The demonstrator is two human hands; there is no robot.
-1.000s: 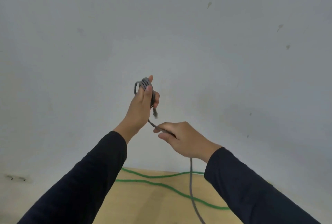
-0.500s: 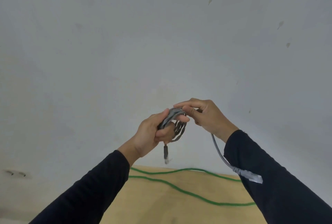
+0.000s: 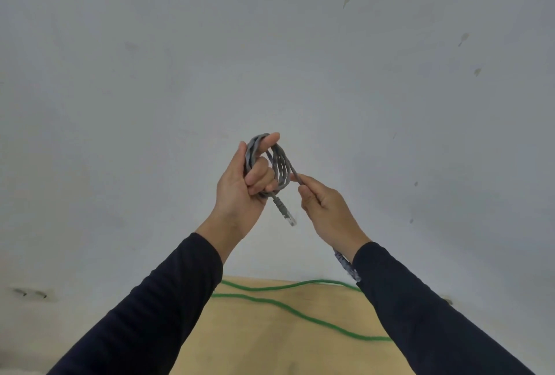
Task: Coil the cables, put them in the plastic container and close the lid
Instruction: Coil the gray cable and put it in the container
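Note:
My left hand (image 3: 241, 187) is raised in front of the wall and grips a small coil of grey network cable (image 3: 280, 169) with several loops. One plug end (image 3: 286, 214) hangs down from the coil. My right hand (image 3: 327, 209) pinches the cable's free strand just right of the coil. The rest of that strand runs through the hand and shows again below my wrist (image 3: 345, 265). A green cable (image 3: 300, 313) lies in loose curves on the wooden table below. No plastic container is in view.
The light wooden table (image 3: 270, 344) fills the bottom centre, with its far edge against a plain grey-white wall (image 3: 270, 44). My dark sleeves cover the table's left and right parts.
Both hands rose. My right hand laid another loop on the coil and now pinches the strand lower right of it. The hanging plug end now swings to the right.

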